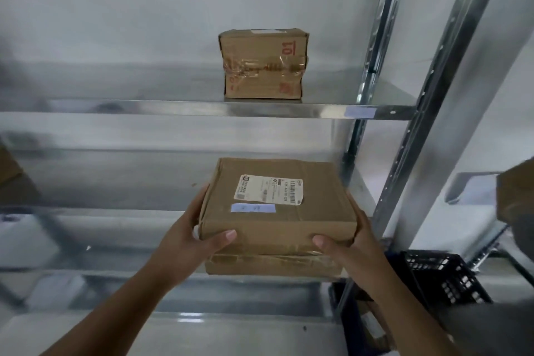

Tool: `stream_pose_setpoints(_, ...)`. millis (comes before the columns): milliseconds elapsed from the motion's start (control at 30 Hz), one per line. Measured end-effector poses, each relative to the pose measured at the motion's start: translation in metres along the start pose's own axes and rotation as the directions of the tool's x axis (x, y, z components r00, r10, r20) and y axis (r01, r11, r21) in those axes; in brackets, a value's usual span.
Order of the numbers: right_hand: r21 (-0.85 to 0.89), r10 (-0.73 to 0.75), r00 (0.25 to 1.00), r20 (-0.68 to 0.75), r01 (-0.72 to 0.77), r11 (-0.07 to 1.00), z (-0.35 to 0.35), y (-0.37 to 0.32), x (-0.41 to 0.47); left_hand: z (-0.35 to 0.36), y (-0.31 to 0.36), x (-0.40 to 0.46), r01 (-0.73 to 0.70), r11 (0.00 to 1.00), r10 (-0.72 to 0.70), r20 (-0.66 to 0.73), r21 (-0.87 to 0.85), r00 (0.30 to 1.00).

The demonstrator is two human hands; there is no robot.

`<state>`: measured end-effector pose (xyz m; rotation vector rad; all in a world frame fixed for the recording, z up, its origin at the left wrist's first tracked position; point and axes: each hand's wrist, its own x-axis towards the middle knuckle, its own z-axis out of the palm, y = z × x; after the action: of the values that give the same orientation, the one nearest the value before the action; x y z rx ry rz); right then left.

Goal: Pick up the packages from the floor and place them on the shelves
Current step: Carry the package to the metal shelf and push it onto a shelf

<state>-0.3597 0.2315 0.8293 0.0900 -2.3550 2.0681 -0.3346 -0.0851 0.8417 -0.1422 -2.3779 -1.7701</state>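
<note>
A flat brown cardboard package (277,220) with a white shipping label and a blue tape strip sits between my hands, over the middle metal shelf (115,217). My left hand (199,228) grips its left side, thumb on the front edge. On the right side my right hand (346,237) holds it the same way. A second flat cardboard package (271,264) lies directly beneath it, at the front edge of the shelf below. One shelf up (173,108) stands a smaller taped cardboard box (263,63) with red print.
Steel uprights (427,113) frame the rack on the right. A black plastic crate (445,280) sits low at the right, with a blue bin (351,324) below it. Cardboard shows at the left edge (10,170) and right edge (517,191).
</note>
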Motion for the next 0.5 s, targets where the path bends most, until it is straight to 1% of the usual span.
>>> stream_pose_setpoints(200,-0.038,-0.031,0.999,0.032,0.032,0.999,-0.027,0.019,0.074,0.033,-0.013,0.067,-0.027,0.999,0.025,0.042,0.032,0.999)
stream_pose_setpoints(367,-0.102,-0.031,0.999,0.020,0.033,0.994,-0.032,0.027,0.136,0.045,-0.035,0.130,-0.046,0.998,0.044,0.035,0.051,0.998)
stream_pose_setpoints(500,-0.132,-0.028,0.999,0.022,0.031,0.991,-0.032,0.036,0.178,0.052,-0.056,0.176,-0.058,0.998,0.056,0.098,0.022,0.994)
